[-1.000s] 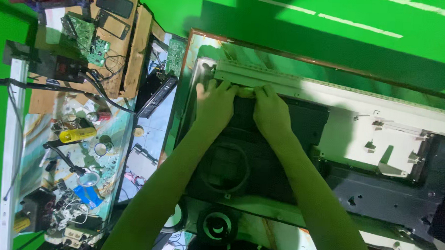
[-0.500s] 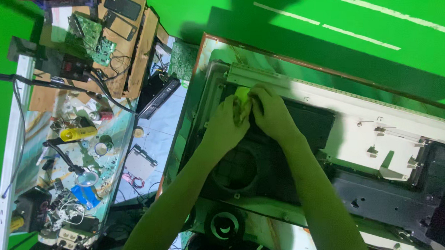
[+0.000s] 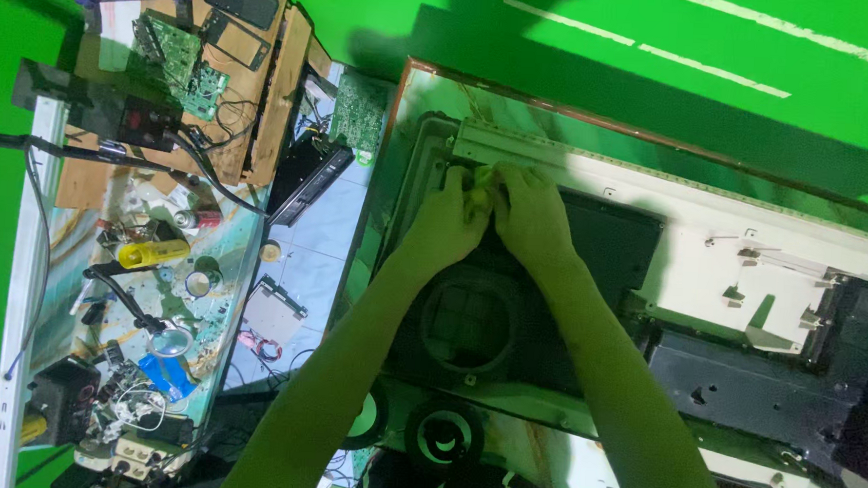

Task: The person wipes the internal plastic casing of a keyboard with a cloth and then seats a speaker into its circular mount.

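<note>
At your eleven o'clock two dark phone screens (image 3: 242, 3) lie on a brown board, both black and unlit (one partly cut off by the frame edge). At your nine o'clock lies a yellow cylindrical package (image 3: 153, 253).

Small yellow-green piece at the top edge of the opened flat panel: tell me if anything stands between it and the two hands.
Nothing visible does. The left hand and right hand both already touch the small yellow-green piece, pinched between their fingertips.
</note>
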